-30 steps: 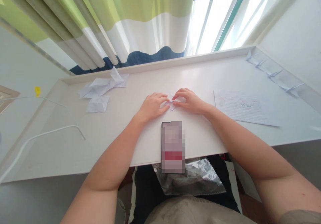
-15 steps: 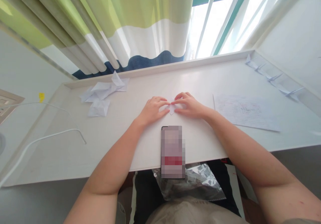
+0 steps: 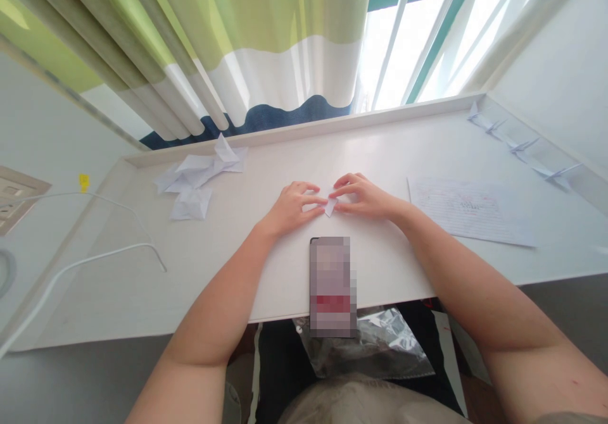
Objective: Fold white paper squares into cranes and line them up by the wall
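Note:
A small folded white paper piece (image 3: 329,205) lies on the white desk (image 3: 237,247) in front of me. My left hand (image 3: 289,206) presses its fingertips on the paper's left side. My right hand (image 3: 361,197) pinches and holds the paper's right side with fingers close together. Both hands rest on the desk with the paper between them, and most of the paper is hidden under the fingers.
A phone (image 3: 332,285) overhangs the desk's front edge just below my hands. Crumpled folded papers (image 3: 197,177) lie at the back left, a written sheet (image 3: 468,212) to the right, several folded paper cranes (image 3: 517,145) along the right rim. A white cable (image 3: 95,256) curves at the left.
My hands have drawn closer together over the paper, and the fold between my fingertips has shifted slightly. The camera view has dipped a little.

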{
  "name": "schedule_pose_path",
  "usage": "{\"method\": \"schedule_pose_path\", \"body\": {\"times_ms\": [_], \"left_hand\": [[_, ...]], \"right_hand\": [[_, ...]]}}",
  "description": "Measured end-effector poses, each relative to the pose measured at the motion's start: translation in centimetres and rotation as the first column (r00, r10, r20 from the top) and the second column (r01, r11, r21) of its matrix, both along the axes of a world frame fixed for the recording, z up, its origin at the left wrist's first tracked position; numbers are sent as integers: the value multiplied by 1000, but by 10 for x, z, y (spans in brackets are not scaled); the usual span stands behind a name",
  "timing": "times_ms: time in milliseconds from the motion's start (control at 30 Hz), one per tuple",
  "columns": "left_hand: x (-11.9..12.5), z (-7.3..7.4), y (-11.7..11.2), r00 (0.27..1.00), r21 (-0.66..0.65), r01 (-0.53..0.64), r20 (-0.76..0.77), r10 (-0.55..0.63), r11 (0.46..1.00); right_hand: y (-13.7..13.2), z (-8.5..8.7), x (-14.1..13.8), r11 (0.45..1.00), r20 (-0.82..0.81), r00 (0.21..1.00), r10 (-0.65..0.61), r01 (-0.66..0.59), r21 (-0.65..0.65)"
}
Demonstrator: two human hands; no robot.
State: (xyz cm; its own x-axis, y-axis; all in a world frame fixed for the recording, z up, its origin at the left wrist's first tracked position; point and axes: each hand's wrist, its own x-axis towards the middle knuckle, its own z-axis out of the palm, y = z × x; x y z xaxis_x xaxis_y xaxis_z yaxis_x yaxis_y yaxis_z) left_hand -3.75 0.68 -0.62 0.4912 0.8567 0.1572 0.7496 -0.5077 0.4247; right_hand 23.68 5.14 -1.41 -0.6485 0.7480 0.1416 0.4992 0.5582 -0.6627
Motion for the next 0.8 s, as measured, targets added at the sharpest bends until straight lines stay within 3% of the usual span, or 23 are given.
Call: {"method": "schedule_pose_path", "body": {"times_ms": [500, 800], "left_hand": [[5, -10, 13, 1000, 90, 0, 7, -1, 996], [10, -6, 15, 1000, 56, -24, 10, 24, 998]], "right_hand": [[1, 0, 1, 999, -17, 1000, 0, -1, -35], [0, -1, -5, 997, -17, 1000, 0, 1, 73]]}}
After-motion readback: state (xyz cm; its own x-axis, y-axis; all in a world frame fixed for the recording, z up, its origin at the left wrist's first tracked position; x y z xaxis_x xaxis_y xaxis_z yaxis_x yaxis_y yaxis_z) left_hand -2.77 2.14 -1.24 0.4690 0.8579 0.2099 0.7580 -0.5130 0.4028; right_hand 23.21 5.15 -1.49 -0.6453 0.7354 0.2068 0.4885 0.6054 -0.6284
